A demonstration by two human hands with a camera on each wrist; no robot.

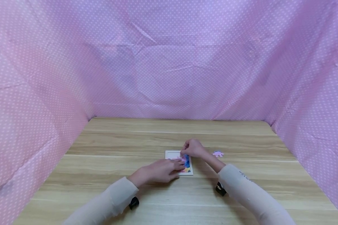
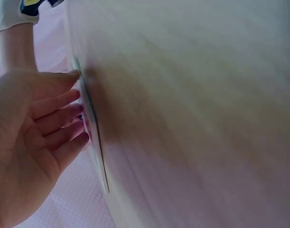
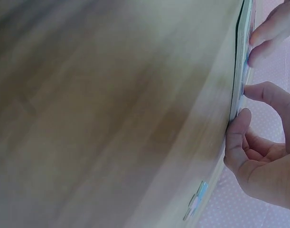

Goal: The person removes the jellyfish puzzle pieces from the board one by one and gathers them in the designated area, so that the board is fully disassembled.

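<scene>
Puzzle board (image 1: 172,153) under left grip (image 1: 161,170); right grip (image 1: 194,148) at corner

A curtained-off workspace — pink dotted cloth (image 1: 169,72) on three sides of a wood-grain table (image 1: 124,139)

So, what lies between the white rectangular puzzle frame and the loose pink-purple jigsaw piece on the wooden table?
The person's right hand and wrist lie between the frame and the piece; the head view shows it.
</scene>
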